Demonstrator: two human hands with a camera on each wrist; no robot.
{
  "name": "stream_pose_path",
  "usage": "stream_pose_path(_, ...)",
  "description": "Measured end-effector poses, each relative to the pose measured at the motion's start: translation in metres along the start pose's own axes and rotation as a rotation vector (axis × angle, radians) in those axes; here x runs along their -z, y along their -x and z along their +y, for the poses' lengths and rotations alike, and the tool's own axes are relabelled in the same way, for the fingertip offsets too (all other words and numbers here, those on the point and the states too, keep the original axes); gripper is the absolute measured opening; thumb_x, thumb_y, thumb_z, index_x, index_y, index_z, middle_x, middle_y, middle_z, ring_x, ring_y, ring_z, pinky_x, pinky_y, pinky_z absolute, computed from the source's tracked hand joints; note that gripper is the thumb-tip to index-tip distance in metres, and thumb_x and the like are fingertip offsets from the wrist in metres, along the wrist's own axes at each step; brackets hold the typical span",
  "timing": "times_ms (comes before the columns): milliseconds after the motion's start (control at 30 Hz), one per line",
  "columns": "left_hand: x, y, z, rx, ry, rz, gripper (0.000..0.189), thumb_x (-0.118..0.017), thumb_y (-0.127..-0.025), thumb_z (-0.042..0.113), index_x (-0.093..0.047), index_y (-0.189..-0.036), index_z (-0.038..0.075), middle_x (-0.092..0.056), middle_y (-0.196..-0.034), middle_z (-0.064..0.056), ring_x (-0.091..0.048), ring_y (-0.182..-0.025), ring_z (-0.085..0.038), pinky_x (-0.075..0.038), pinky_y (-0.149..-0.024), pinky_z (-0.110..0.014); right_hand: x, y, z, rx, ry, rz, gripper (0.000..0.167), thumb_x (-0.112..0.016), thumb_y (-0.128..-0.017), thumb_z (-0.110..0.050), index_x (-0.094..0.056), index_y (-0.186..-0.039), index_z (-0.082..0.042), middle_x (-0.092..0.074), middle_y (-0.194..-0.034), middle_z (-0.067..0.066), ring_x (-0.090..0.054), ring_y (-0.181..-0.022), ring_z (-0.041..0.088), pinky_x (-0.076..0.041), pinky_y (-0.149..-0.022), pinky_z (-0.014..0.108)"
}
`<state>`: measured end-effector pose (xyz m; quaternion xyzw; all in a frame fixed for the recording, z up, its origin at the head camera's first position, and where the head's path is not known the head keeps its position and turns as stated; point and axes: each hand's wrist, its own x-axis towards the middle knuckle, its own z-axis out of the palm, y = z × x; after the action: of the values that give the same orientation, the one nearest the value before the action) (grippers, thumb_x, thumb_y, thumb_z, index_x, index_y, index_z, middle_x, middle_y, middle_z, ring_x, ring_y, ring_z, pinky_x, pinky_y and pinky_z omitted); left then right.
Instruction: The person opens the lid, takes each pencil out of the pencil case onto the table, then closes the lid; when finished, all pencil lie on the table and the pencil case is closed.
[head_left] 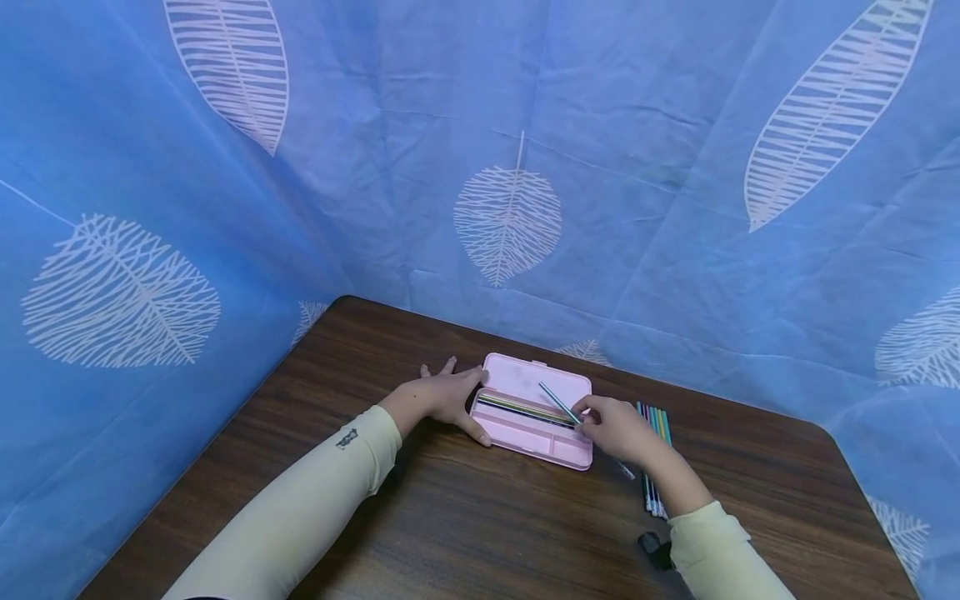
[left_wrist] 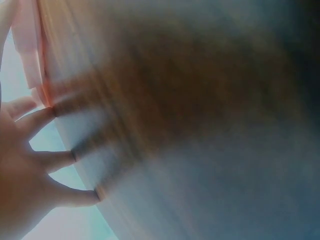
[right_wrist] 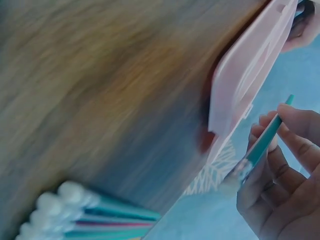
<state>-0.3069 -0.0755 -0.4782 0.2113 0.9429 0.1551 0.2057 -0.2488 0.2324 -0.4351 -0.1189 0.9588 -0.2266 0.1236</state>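
A pink pencil case [head_left: 534, 447] lies with its lid [head_left: 517, 371] folded back, and several pencils [head_left: 517, 407] lie lengthwise in it. At the case's left end my left hand [head_left: 450, 395] rests with fingers spread, thumb along the near corner and index finger by the lid hinge. In the left wrist view the other fingertips [left_wrist: 95, 196] touch the tabletop. My right hand [head_left: 618, 427] pinches a teal pencil [right_wrist: 265, 141] between thumb and fingers. It slants over the case's right end, its eraser end towards the table's front.
Right of the case lies a row of several pencils [head_left: 662, 423], eraser ends towards me. A small black object [head_left: 654, 550] is beside the right sleeve. The dark wooden table [head_left: 480, 533] ends at the back against a blue curtain [head_left: 637, 208] with white leaf prints.
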Motion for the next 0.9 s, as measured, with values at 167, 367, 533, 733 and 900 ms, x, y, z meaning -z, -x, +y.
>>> stream_pose_path(167, 0.000, 0.000, 0.000, -0.006, -0.002, 0.001, 0.127, -0.082, -0.074, 0.080, -0.023, -0.172, 0.024, -0.018, -0.182, -0.002, 0.000, -0.169, -0.045, -0.006, -0.124, -0.085, 0.006, 0.008, 0.015, -0.014, -0.022, -0.006, 0.028, -0.067, -0.104, -0.015, -0.069, -0.128, 0.000, -0.059, -0.084, 0.004, -0.050, -0.068, 0.017, -0.041, -0.061, 0.031)
stream_pose_path(367, 0.000, 0.001, 0.000, -0.005, -0.004, 0.002, 0.127, -0.082, -0.074, 0.080, -0.023, -0.172, 0.025, -0.019, -0.182, -0.002, -0.001, -0.169, -0.045, -0.005, -0.124, -0.085, 0.015, 0.021, 0.031, -0.065, -0.069, -0.003, 0.031, -0.069, -0.104, -0.016, -0.067, -0.129, 0.002, -0.060, -0.079, 0.004, -0.052, -0.059, 0.017, -0.044, -0.057, 0.032)
stream_pose_path(533, 0.000, 0.002, 0.000, -0.006, -0.004, 0.001, 0.128, -0.082, -0.074, 0.080, -0.022, -0.172, 0.024, -0.019, -0.182, -0.002, -0.001, -0.169, -0.045, -0.006, -0.124, -0.085, 0.020, 0.030, 0.045, -0.113, -0.100, 0.007, 0.034, -0.069, -0.104, -0.016, -0.065, -0.131, 0.004, -0.066, -0.081, 0.006, -0.058, -0.059, 0.018, -0.052, -0.057, 0.035)
stream_pose_path(733, -0.001, 0.001, 0.000, -0.008, -0.007, -0.001, 0.128, -0.082, -0.073, 0.081, -0.022, -0.172, 0.025, -0.019, -0.182, -0.002, -0.001, -0.169, -0.045, -0.006, -0.123, -0.086, 0.024, 0.041, 0.067, -0.172, -0.167, 0.000, 0.039, -0.067, -0.105, -0.016, -0.059, -0.135, 0.008, -0.070, -0.085, 0.009, -0.066, -0.061, 0.019, -0.059, -0.060, 0.038)
stream_pose_path(900, -0.001, -0.001, 0.000, -0.005, -0.008, 0.003, 0.129, -0.082, -0.073, 0.081, -0.022, -0.172, 0.025, -0.019, -0.182, -0.002, 0.000, -0.169, -0.045, -0.005, -0.124, -0.085, 0.030, 0.049, 0.084, -0.216, -0.193, -0.006, 0.043, -0.065, -0.107, -0.017, -0.054, -0.138, 0.010, -0.070, -0.088, 0.011, -0.068, -0.065, 0.020, -0.061, -0.064, 0.040)
